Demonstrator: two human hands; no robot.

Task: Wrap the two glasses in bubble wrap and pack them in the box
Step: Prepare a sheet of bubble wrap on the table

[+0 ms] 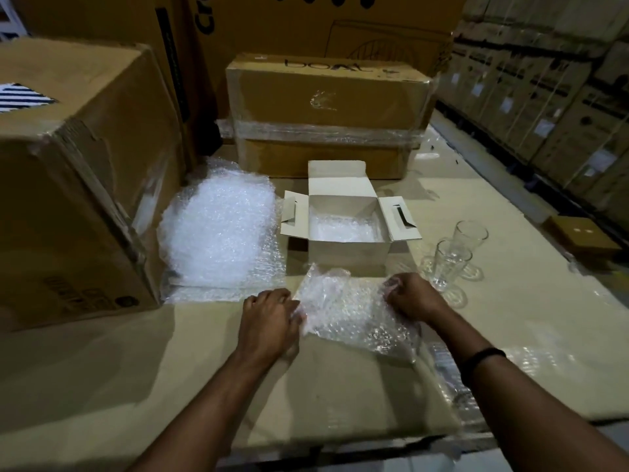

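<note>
Well, some things are hard to see. Your fingertips on both hands are tucked into the bubble wrap sheet (354,315), so you cannot see all of them. The far glass (469,238) and the near glass (451,264) are clear and blurry, and shiny marks beside them make it hard to tell where each one ends. The big brown box (68,199) on the left is cut off by the edge.

Your left hand (269,315) has its grip closed on the left edge of the sheet, fingers curled. Your right hand (412,296) has its grip closed on the top right corner. The sheet lies crumpled on the tabletop (136,352) between your hands.

Both glasses stand upright and bare, just to the right of your right hand. The white box (347,255) stands open behind the sheet, flaps spread, with bubble wrap on its floor. A pile of bubble wrap (218,226) lies to its left.
</note>
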